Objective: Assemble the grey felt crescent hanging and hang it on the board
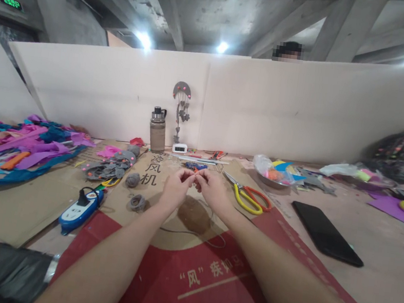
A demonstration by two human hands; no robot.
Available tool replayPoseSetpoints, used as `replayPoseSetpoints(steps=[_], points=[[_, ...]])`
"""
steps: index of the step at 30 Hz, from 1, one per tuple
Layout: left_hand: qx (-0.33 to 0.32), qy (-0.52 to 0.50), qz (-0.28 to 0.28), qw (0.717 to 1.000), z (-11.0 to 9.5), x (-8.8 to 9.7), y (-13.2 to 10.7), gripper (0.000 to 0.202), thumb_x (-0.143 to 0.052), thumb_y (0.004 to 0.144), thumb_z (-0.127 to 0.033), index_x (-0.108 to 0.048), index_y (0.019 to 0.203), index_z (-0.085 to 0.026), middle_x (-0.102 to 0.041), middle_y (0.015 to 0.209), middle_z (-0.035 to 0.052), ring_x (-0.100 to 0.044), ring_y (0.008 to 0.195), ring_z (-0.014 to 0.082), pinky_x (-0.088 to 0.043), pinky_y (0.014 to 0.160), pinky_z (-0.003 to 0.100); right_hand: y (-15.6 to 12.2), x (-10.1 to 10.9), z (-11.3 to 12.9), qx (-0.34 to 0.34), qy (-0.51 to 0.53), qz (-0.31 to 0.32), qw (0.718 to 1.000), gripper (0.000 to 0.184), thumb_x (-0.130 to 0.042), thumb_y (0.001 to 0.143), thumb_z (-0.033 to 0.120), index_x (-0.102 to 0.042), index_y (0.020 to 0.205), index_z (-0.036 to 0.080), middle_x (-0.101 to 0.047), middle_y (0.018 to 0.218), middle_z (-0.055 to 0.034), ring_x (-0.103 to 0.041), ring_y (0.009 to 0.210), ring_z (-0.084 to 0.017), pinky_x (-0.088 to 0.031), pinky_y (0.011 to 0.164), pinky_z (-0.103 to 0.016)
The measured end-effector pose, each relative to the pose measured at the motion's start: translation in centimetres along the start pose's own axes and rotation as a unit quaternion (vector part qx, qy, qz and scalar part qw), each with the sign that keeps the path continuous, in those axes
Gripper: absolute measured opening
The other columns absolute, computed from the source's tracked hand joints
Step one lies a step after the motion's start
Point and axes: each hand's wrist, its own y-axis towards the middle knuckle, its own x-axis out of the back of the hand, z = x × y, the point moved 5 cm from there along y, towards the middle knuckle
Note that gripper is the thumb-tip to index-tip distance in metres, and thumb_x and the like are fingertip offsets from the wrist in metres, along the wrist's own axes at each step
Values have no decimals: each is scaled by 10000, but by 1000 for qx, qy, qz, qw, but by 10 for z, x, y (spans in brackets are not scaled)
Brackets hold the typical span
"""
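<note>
My left hand (179, 180) and my right hand (208, 184) meet at the fingertips above a cardboard sheet (172, 241). Both are closed in a pinch, and whatever is between the fingers is too small to make out. Below them a thin grey cord (218, 244) curves across the cardboard. To the left of my left hand lie a ball of grey yarn (133, 179) and a looped grey coil (137, 203). Scissors (250, 196) with yellow and orange handles rest to the right of my right hand.
A power strip (80, 211), grey felt pieces (110, 166) and coloured fabric strips (40, 146) lie left. A water bottle (157, 134) and small clock (179, 148) stand by the partition (247, 108). At right are a phone (326, 234) and bowl (275, 181).
</note>
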Motion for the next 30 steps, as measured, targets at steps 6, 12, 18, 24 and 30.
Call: replayPoseSetpoints(steps=[6,12,18,24,30], points=[[48,-75,8,996,0,-5,-5,266,-645,743,-409,-660,788,-147,-614,651,14,-489,543,98,-370,538,232,1,1,-8,-36,74,-8,997,243,-495,822,413,-510,681,215,-490,556,41,-443,443,-106,-350,459,-251],[62,-103,-2,993,4,-3,-4,302,-637,742,-439,-648,790,-142,-580,624,3,-476,521,90,-346,507,224,-3,-3,-1,-15,106,-8,994,333,-474,837,515,-532,737,203,-510,587,30,-482,486,-110,-396,489,-254],[22,-2,15,1000,4,-1,-3,221,-615,761,-361,-656,823,-153,-604,640,0,-493,546,106,-359,531,231,-2,-11,-6,-43,113,22,992,235,-579,764,421,-518,726,198,-546,599,36,-507,509,-104,-428,511,-251],[13,16,23,1000,-1,-4,-4,223,-601,772,-377,-630,747,-158,-602,630,3,-494,552,109,-368,543,235,-3,-11,-13,-64,189,19,980,310,-561,785,473,-486,672,194,-490,535,48,-461,472,-90,-407,505,-243],[22,-4,21,1000,3,-2,-1,228,-590,777,-374,-616,784,-148,-584,640,-6,-465,544,98,-346,523,227,-3,-15,-12,-72,227,32,971,310,-629,736,477,-520,721,187,-518,568,48,-465,499,-84,-398,518,-232]])
